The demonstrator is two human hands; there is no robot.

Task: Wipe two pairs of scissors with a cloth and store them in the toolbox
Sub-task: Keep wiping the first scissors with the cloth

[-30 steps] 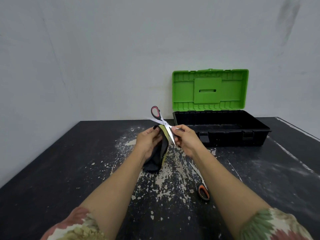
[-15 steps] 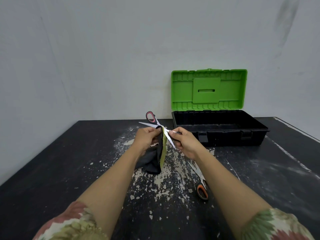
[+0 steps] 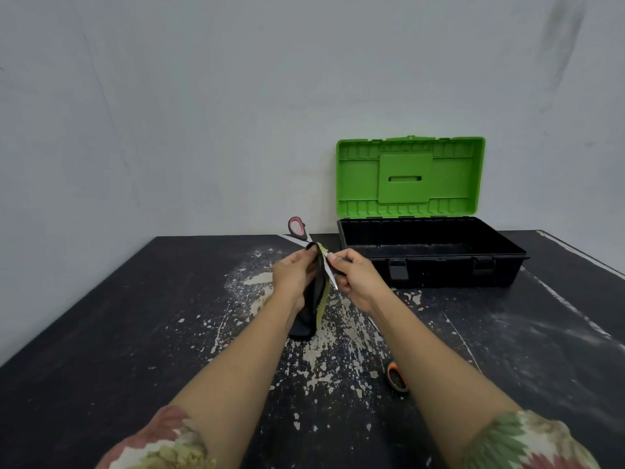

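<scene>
Nearby, open toolbox (image 3: 429,252); both hands' fingers pinching cloth (image 3: 313,306) and red-handled scissors (image 3: 306,236); second scissors (image 3: 396,376) under right forearm.

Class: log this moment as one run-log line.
left hand: cloth | right hand: scissors, open | second scissors: table | toolbox: open

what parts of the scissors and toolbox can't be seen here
Head view, the only one:
- Scissors being wiped: second handle loop and blade middle hidden by the left hand, the right hand and the cloth.
- Scissors on the table: mostly behind the right forearm.
- Toolbox: floor too dark; contents unclear.
</scene>
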